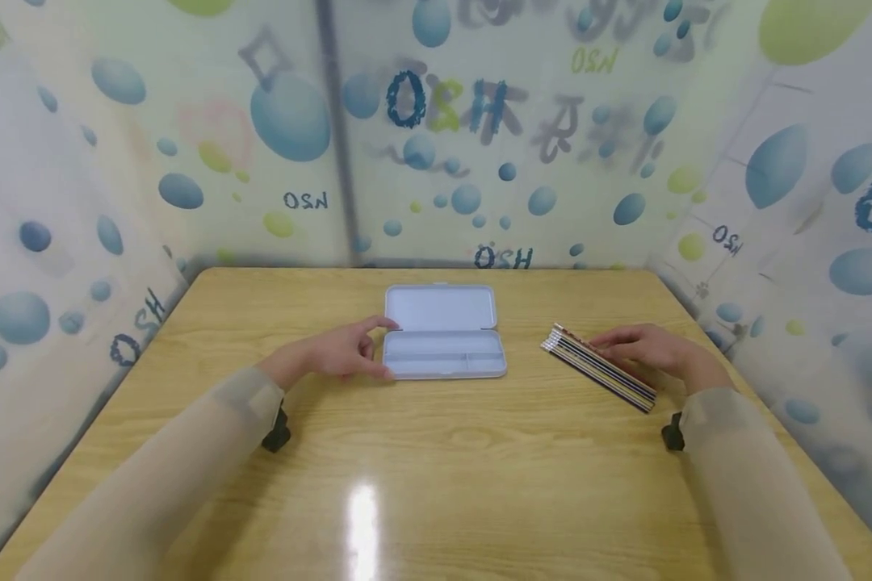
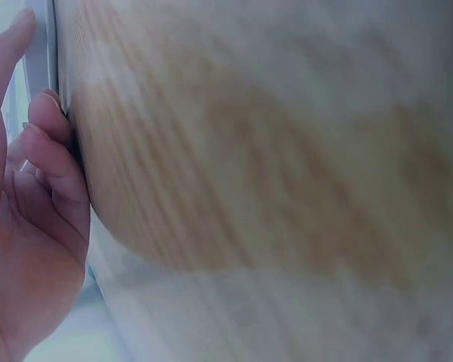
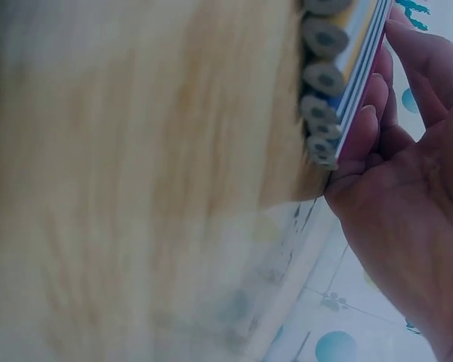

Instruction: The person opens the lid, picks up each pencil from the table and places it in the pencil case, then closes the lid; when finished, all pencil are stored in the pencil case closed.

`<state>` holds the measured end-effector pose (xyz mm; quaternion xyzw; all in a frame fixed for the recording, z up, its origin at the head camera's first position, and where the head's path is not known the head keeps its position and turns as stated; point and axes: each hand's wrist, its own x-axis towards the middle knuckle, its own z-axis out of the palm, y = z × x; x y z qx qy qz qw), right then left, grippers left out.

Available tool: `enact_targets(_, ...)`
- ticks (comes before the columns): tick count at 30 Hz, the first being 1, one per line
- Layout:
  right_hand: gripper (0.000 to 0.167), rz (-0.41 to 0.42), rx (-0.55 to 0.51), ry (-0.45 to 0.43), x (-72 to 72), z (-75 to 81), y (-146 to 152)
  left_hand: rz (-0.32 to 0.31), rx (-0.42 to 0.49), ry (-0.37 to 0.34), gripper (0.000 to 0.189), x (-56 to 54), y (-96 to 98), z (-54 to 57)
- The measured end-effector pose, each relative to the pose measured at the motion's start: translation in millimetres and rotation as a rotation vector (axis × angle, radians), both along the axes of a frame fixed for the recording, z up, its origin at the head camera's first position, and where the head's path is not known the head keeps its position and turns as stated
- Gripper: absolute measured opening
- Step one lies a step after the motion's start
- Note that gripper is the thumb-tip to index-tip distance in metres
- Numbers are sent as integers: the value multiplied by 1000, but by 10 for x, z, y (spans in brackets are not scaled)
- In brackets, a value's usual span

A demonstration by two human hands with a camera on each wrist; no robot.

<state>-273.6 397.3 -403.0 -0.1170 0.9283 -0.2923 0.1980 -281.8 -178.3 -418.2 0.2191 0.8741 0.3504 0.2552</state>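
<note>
A pale blue pencil case (image 1: 443,376) lies with its lid (image 1: 440,307) swung back, showing a tray with several compartments. At its left end is my left hand (image 1: 340,350), the thumb at the near corner and the forefinger at the hinge corner, holding that end between them. In the left wrist view, the other fingers (image 2: 54,154) are curled beside the case. To the right, a bundle of several striped pencils (image 1: 599,367) lies slanted, metal-banded ends toward the case. My right hand (image 1: 650,349) grips the bundle from its far right side. Flat unsharpened ends (image 3: 325,79) show in the right wrist view.
The wooden table (image 1: 436,460) reaches back to a wall (image 1: 436,186) printed with blue and green drops. Similar walls flank it left and right. A gap of bare wood separates case and pencils. Dark wrist devices (image 1: 277,432) are strapped below both hands.
</note>
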Motion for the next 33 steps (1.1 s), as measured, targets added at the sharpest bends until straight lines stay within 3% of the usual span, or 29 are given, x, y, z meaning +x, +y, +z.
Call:
enact_targets(6,43,5,6,17,-32,19,-6,-12,25,6,89,14,-10,42)
enact_targets(15,44,-9,-43,-21,1,-37,-14,-23,26,-5,90,42,-22,16)
enact_targets(20,44,-7,-44,-5,2,-58,-39,-15,22,-2,89,46,-41,45)
enact_targets(27,45,-14,-24,4,49,-30,-24,-39,26,-8,90,11,-30,-31)
enact_targets(33,46,-17,-23,30,40,-21,6,-33,33,-3,90,18,-6,8)
